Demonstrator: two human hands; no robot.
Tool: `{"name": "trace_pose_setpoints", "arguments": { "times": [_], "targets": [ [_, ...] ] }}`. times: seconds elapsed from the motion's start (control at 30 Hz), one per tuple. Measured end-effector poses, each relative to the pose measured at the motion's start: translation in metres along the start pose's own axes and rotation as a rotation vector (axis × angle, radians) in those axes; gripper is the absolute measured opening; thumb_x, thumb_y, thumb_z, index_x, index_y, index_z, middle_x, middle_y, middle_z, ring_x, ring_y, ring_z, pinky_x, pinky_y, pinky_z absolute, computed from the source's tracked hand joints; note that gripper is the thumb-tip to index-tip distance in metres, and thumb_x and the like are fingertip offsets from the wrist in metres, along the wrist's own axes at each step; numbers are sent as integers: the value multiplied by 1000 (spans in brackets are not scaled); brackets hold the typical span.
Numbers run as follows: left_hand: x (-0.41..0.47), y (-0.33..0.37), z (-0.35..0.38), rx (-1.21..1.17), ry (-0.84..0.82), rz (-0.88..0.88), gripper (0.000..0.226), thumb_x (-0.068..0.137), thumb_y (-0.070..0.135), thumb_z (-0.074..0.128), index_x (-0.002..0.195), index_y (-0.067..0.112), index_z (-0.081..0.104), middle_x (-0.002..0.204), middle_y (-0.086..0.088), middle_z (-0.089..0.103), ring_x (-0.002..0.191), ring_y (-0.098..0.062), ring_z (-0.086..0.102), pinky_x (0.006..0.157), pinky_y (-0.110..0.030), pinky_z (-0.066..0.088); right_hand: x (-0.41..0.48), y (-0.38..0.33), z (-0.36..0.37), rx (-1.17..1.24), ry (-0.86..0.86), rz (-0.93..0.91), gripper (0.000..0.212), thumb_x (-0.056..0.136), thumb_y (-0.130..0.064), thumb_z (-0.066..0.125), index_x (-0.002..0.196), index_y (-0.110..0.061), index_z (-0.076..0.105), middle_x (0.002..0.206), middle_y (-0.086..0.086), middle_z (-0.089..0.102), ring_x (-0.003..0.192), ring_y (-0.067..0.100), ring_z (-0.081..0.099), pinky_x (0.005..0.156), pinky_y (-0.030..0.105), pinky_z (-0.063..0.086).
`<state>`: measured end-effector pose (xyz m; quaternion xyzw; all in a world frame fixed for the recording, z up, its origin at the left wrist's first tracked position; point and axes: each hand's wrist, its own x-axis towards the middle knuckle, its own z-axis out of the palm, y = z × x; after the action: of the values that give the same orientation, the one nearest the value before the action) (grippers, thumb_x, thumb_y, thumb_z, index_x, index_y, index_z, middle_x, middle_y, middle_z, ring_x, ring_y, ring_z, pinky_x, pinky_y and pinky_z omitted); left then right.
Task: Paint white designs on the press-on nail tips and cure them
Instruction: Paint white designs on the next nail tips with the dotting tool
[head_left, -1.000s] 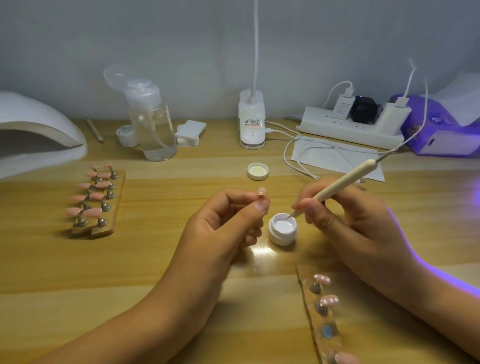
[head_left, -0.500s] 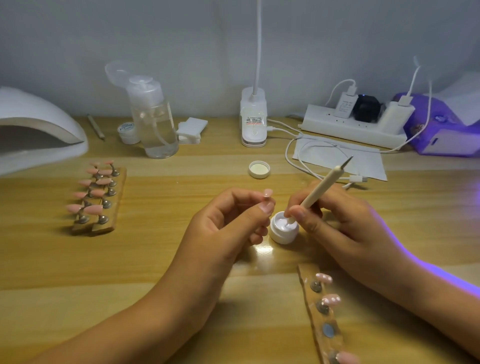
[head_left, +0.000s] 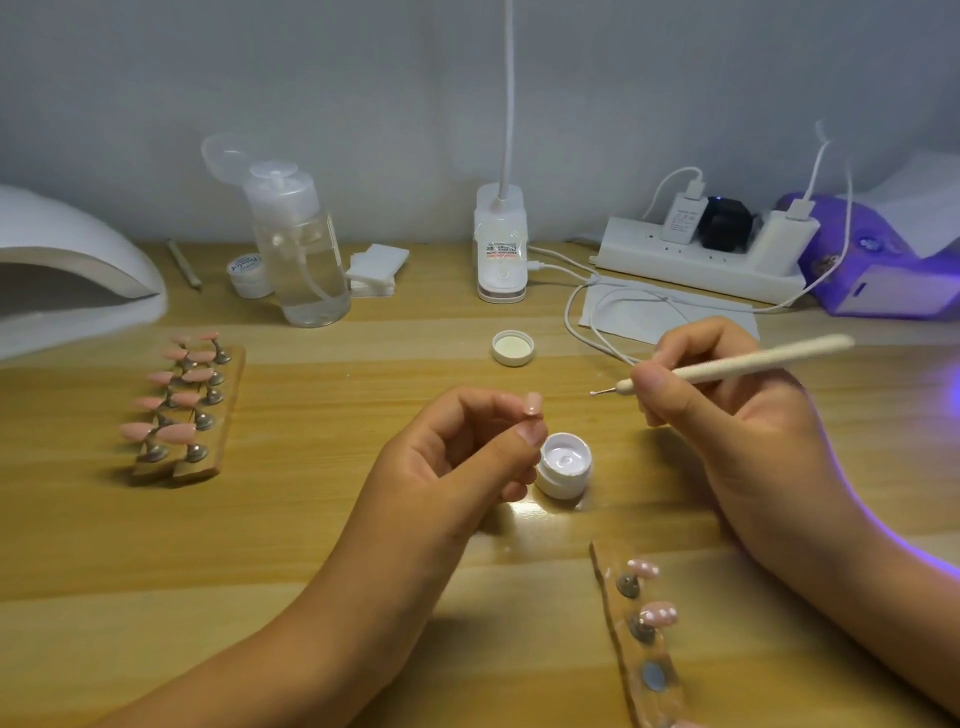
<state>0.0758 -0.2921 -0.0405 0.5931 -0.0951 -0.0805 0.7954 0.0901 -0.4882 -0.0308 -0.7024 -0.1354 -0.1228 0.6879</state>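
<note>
Step in hand, by the look of it: dotting tool loaded, about to mark the tip.

Left hand (head_left: 457, 467) pinched on one pink nail tip (head_left: 532, 403), held up above the worktop (head_left: 311, 519), thumb and forefinger closed on its base. Right hand (head_left: 727, 415) closed around a cream dotting pen (head_left: 737, 364), pencil grip, fine metal point aimed left at the tip but apart from it. Open white gel pot (head_left: 563, 465) on the worktop just beside the left fingers; its lid (head_left: 513, 348) lying further back.

Near strip holder (head_left: 636, 623), front right: two tips already dotted white, one bare magnet below them — probably the slot for the held tip. Far-left rack (head_left: 182, 405): rows of plain pink tips, no white visible.

Next move likely: close the gap, touch point to tip lightly, small dots matching the two done. Needs a steady left pinch. Risk: smearing wet gel. Curing lamp (head_left: 883, 260) glowing purple at far right.
</note>
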Motion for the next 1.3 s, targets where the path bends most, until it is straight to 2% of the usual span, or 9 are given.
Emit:
{"name": "trace_pose_setpoints", "arguments": {
  "times": [0.1,0.13,0.23,0.3,0.37,0.5,0.7,1.07,1.3],
  "targets": [
    [-1,1,3,14,-46,4,5,76,26,73,78,30,72,75,9,66,67,-3,60,64,-13,48,0,2,-3,81,-42,61,27,71,-47,80,76,-27,62,67,-4,60,74,6,63,73,21,51],
    [-2,1,5,25,-64,10,4,76,25,71,77,28,71,74,8,67,66,-3,60,64,-12,47,0,2,-4,139,-60,77,27,68,-45,82,75,-28,63,69,-4,60,75,7,63,77,24,53],
    [-5,3,7,92,-117,29,3,77,24,72,78,26,71,74,7,68,65,-1,61,64,-11,45,-2,1,-2,349,-111,71,13,76,-20,70,72,-23,57,68,-7,55,66,5,57,82,33,54],
    [-5,3,7,115,-131,28,3,77,23,72,78,25,71,78,6,70,68,-2,62,66,-12,46,-4,-2,2,405,-130,61,15,79,-14,61,68,-22,54,62,-7,49,58,5,50,84,39,55],
    [-5,2,7,121,-136,21,4,76,23,74,78,25,71,79,6,71,69,-2,61,66,-13,46,-5,-3,5,432,-125,79,19,79,-14,61,65,-21,50,57,-5,44,52,5,44,83,43,56],
    [-5,3,6,123,-149,16,7,73,26,78,76,24,72,75,7,70,67,-3,60,64,-13,47,-7,-8,9,445,-144,126,34,78,-25,76,63,-18,46,54,-1,38,50,7,38,73,38,58],
    [-5,3,7,121,-137,22,7,75,18,72,74,25,72,74,9,71,67,-1,61,62,-12,47,-8,-8,10,393,-160,157,24,78,-20,63,59,-23,49,51,-5,45,49,5,44,68,34,58],
    [-5,3,6,150,-133,28,8,75,20,75,74,27,70,79,11,72,69,1,62,64,-12,46,-8,-8,11,369,-180,172,20,75,-19,65,60,-22,51,56,-3,50,52,6,47,63,27,55],
    [-6,3,6,155,-137,36,8,75,22,75,75,27,70,79,12,72,70,1,61,65,-11,46,-9,-10,11,370,-194,171,19,75,-19,64,61,-23,52,58,-4,53,55,5,54,66,28,56]
  ]
}}
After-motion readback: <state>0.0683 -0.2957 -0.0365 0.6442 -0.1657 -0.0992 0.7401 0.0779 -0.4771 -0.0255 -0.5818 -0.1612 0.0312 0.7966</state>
